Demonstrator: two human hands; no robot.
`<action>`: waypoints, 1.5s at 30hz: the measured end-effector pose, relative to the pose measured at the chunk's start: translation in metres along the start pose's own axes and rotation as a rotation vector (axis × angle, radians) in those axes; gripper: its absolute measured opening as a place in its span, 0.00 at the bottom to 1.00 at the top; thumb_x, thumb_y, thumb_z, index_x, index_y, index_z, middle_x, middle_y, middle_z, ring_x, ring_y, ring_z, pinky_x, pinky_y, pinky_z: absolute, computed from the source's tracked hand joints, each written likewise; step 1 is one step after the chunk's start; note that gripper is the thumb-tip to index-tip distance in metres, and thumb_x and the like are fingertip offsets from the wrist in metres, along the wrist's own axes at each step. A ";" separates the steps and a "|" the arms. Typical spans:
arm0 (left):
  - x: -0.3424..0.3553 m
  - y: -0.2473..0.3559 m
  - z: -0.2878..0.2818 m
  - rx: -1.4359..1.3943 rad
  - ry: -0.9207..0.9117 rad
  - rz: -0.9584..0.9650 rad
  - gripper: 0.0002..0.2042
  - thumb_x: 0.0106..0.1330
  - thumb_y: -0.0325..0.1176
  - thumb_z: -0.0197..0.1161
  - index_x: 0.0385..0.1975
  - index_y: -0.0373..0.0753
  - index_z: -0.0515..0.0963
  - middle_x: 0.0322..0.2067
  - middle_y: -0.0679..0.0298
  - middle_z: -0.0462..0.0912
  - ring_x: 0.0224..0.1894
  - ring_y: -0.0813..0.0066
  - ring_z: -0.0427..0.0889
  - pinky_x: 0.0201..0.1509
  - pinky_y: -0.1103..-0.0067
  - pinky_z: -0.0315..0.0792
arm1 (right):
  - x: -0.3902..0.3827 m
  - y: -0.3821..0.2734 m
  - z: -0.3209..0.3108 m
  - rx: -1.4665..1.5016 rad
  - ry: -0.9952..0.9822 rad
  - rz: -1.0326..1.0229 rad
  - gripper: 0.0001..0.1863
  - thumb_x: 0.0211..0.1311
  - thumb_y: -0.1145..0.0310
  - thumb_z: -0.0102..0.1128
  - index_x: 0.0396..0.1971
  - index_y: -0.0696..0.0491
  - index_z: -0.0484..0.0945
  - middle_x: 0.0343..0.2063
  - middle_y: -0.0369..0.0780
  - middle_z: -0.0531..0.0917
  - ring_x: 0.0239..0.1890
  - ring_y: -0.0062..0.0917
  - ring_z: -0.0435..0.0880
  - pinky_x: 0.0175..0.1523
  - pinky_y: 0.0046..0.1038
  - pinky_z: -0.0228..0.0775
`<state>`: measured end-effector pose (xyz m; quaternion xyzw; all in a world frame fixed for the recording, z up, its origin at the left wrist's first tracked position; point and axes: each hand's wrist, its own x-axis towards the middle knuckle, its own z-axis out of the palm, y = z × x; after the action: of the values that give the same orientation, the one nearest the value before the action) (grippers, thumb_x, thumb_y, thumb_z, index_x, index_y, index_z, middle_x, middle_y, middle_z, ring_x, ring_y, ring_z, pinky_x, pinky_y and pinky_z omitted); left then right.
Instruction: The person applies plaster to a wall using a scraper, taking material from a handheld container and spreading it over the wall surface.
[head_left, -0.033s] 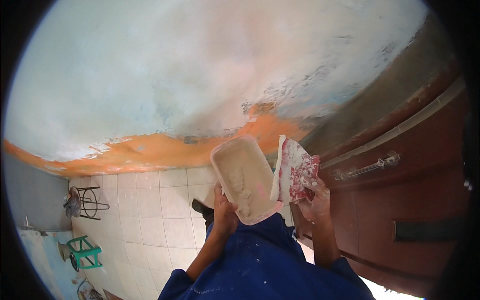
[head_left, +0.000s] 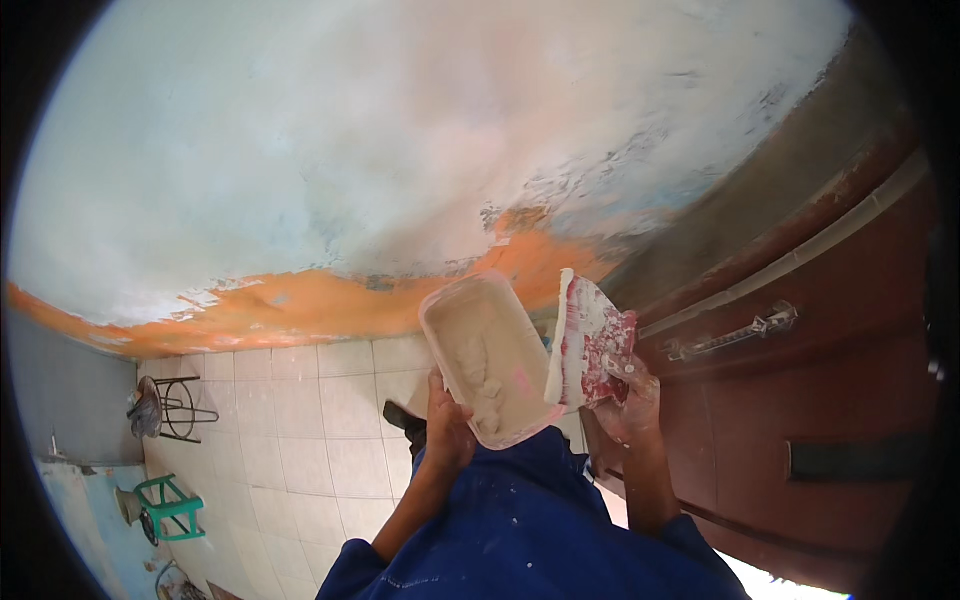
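My left hand (head_left: 450, 425) is closed round the lower left rim of a pale pinkish plastic tub (head_left: 432, 322), tilted so its inside shows. Off-white putty (head_left: 482, 365) lies in it, with a lumpy ridge down the left part. In my right hand (head_left: 634, 405) is a wide red putty scraper (head_left: 600, 345), its face smeared with white. A thick bead of putty runs along the blade's edge, which is close beside the tub's right rim. White smears also mark the right hand's fingers. Ahead of both hands stands a wall (head_left: 390, 130) with a whitish skim coat above a bare orange band.
A reddish-brown door (head_left: 760, 420) with a metal bolt (head_left: 735, 335) is at the right. Pale floor tiles (head_left: 300, 430) spread out at the left. There, a dark metal stool (head_left: 178, 407) and a green stool (head_left: 172, 508) stand by the far wall.
The scraper's blade has shifted very slightly to the right beside the tub. Both hands keep their hold.
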<state>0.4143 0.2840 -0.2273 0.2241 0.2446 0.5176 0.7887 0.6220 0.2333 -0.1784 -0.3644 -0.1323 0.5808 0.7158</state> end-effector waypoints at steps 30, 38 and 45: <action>0.022 -0.015 0.004 -0.079 -0.088 -0.319 0.25 0.54 0.32 0.46 0.55 0.36 0.60 0.52 0.56 0.69 0.55 0.58 0.69 0.59 0.63 0.64 | 0.101 -0.217 0.105 -0.270 0.104 -1.102 0.15 0.55 0.81 0.52 0.44 0.63 0.71 0.42 0.43 0.78 0.43 0.25 0.78 0.51 0.26 0.69; 0.018 -0.017 0.001 -0.023 -0.159 -0.211 0.22 0.64 0.41 0.46 0.56 0.39 0.59 0.54 0.57 0.67 0.55 0.59 0.68 0.58 0.62 0.64 | 0.159 -0.255 0.160 -1.484 0.259 -2.041 0.26 0.36 0.78 0.60 0.44 0.56 0.76 0.47 0.47 0.76 0.51 0.32 0.75 0.53 0.27 0.69; 0.017 -0.018 -0.009 0.040 -0.108 -0.218 0.23 0.67 0.48 0.43 0.55 0.40 0.59 0.54 0.56 0.67 0.56 0.58 0.68 0.58 0.61 0.64 | 0.193 -0.193 0.129 -1.837 0.220 -1.694 0.28 0.38 0.76 0.59 0.48 0.56 0.73 0.52 0.49 0.72 0.56 0.36 0.70 0.52 0.30 0.70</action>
<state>0.4272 0.2937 -0.2479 0.2396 0.2348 0.4111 0.8476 0.7406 0.4481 -0.0035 -0.5752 -0.6196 -0.4009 0.3530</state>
